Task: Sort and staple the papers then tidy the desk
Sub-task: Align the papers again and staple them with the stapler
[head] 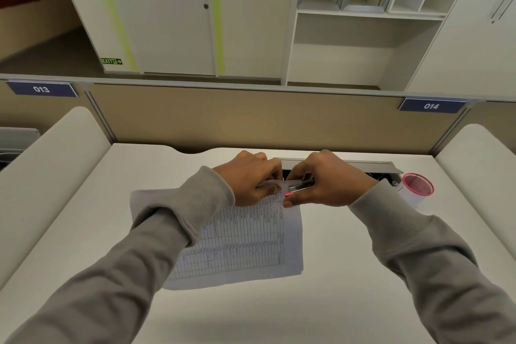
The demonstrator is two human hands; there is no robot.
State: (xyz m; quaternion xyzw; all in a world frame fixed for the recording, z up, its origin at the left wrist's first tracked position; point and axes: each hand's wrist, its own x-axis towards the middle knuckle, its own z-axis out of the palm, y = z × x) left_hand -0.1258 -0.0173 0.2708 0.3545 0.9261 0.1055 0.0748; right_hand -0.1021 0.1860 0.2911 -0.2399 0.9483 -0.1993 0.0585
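Note:
A stack of printed table sheets point(245, 246) lies on the white desk point(335, 301), partly under my left sleeve. My left hand point(251, 179) pinches the stack's far top corner and lifts it a little. My right hand point(326, 181) is closed around a small stapler point(300, 186) with a pink tip and metal jaw, held at that same corner. The two hands touch above the paper's corner. The stapler's mouth is mostly hidden by my fingers.
A pink mesh pen cup point(417, 187) stands at the right near an open cable tray flap point(363, 166) at the desk's back. A tan partition point(251, 120) closes the far side. White side dividers point(55, 165) flank the desk.

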